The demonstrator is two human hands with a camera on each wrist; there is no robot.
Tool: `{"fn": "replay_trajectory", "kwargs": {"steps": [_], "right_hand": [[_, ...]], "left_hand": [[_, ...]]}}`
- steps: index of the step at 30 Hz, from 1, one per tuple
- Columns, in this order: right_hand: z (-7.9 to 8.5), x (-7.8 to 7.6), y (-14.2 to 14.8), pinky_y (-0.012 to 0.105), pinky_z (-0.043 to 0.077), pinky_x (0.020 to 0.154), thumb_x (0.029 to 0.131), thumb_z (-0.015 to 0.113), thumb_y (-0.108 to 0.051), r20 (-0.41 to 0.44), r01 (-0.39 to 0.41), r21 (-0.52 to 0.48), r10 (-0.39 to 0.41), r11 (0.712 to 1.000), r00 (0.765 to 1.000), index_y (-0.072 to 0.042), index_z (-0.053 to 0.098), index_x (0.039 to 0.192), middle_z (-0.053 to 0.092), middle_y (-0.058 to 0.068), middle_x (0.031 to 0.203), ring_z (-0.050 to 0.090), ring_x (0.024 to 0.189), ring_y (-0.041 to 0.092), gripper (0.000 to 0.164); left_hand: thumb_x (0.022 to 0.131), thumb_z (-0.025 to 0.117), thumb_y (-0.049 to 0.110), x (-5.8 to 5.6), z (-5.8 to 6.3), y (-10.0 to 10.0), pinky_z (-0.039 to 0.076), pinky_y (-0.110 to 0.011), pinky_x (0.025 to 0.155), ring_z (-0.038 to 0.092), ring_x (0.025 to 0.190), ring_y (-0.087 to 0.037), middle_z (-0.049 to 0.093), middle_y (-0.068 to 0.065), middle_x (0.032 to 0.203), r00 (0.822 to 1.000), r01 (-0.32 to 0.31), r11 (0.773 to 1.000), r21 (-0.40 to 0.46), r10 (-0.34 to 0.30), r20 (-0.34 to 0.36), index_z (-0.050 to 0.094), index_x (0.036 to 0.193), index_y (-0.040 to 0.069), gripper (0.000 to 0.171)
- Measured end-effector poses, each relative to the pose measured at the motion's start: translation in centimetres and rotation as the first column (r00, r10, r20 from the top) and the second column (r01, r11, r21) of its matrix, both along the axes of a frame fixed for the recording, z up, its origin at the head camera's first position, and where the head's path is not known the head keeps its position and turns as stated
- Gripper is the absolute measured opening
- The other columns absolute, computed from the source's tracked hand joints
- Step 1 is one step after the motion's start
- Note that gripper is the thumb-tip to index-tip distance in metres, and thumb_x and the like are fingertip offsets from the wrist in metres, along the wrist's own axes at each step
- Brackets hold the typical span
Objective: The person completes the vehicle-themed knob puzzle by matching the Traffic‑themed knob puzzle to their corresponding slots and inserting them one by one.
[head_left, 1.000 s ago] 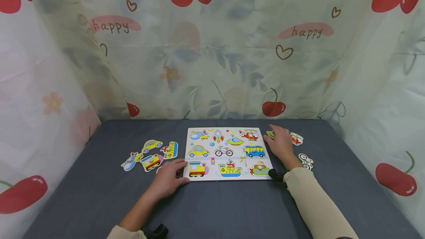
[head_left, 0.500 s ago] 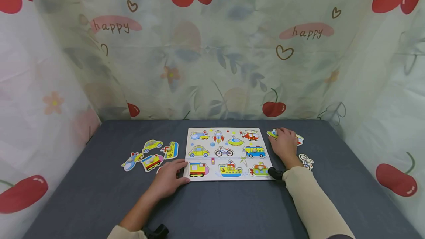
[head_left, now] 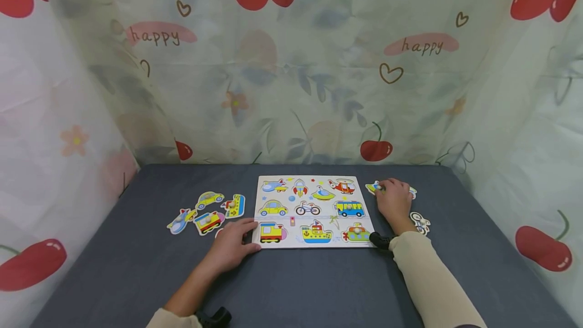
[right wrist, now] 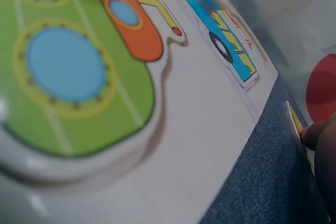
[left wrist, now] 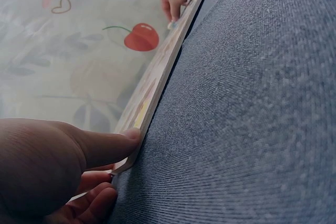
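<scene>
The work looks to be at an early stage. On the puzzle board point(head_left: 293, 238), set near the middle of the worktop's point(head_left: 296, 287) far edge, two knobbed pieces are in place: the submarine piece point(head_left: 350, 237) by the board's near right corner and the bus piece point(head_left: 348, 209) along its right edge. The other eight pictures show no knob and appear unfilled.

Eight pieces seem left. Toward the worktop's left edge lie the plane piece point(head_left: 181, 221), car piece point(head_left: 209, 199), train piece point(head_left: 208, 223) and ship piece point(head_left: 235, 206), plus a sliver of a further piece point(head_left: 218, 234) behind the left hand point(head_left: 230, 244). Off the board's right edge are the saucer piece point(head_left: 373, 187), the bicycle piece point(head_left: 420, 222) and a mostly hidden piece point(head_left: 413, 193).

The left hand's grip holds the board's near left corner, thumb on top. The right hand's point(head_left: 393, 204) grip appears to pinch the saucer piece, beyond the board's far right corner.
</scene>
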State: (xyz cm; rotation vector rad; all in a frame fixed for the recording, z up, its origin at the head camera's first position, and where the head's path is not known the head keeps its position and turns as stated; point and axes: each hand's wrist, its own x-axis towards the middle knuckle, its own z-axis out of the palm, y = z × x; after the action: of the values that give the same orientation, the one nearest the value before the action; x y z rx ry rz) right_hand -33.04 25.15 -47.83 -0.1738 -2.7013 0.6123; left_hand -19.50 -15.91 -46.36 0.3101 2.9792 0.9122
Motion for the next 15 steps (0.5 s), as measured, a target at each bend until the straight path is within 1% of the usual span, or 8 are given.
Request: {"fn": "replay_trajectory", "kwargs": {"steps": [3, 5, 10, 15], "right_hand": [[0.1, 0.1, -0.1, 0.059, 0.028, 0.097, 0.093, 0.061, -0.013, 0.003, 0.005, -0.013, -0.005, 1.000, 1.000, 0.000, 0.069, 0.109, 0.055, 0.022, 0.126, 0.037, 0.124, 0.043, 0.022], [0.2, 0.0, -0.1, 0.058, 0.028, 0.098, 0.093, 0.061, -0.012, 0.010, 0.011, -0.021, -0.010, 1.000, 1.000, 0.000, 0.069, 0.107, 0.056, 0.022, 0.123, 0.038, 0.123, 0.043, 0.021], [0.6, -0.3, -0.2, 0.057, 0.027, 0.099, 0.092, 0.060, -0.011, 0.021, 0.005, -0.030, -0.004, 1.000, 1.000, 0.001, 0.069, 0.108, 0.060, 0.022, 0.118, 0.041, 0.119, 0.043, 0.022], [1.3, -0.5, -0.4, 0.057, 0.027, 0.099, 0.093, 0.060, -0.012, 0.043, -0.004, -0.029, 0.006, 1.000, 0.999, 0.000, 0.068, 0.111, 0.062, 0.021, 0.116, 0.044, 0.116, 0.043, 0.023]], "left_hand": [[0.080, 0.081, 0.026, 0.0, -0.1, 0.0, 0.043, -0.046, 0.093, 0.051, 0.114, -0.028, 0.056, -0.008, 0.136, 1.000, 0.000, 1.000, -0.001, 0.000, 0.001, 0.063, 0.131, 0.009, 0.056], [0.080, 0.081, 0.026, 0.0, -0.1, 0.0, 0.043, -0.046, 0.093, 0.052, 0.114, -0.028, 0.056, -0.008, 0.135, 1.000, 0.002, 1.000, -0.001, -0.002, 0.000, 0.063, 0.130, 0.009, 0.056], [0.080, 0.081, 0.025, -0.1, -0.1, 0.0, 0.043, -0.046, 0.093, 0.052, 0.113, -0.027, 0.056, -0.007, 0.135, 1.000, 0.004, 1.000, -0.001, -0.004, -0.005, 0.063, 0.130, 0.009, 0.056], [0.080, 0.081, 0.025, -0.1, 0.1, 0.0, 0.043, -0.046, 0.092, 0.052, 0.113, -0.027, 0.056, -0.008, 0.135, 1.000, 0.006, 1.000, 0.000, -0.006, -0.005, 0.063, 0.130, 0.009, 0.056]]}}
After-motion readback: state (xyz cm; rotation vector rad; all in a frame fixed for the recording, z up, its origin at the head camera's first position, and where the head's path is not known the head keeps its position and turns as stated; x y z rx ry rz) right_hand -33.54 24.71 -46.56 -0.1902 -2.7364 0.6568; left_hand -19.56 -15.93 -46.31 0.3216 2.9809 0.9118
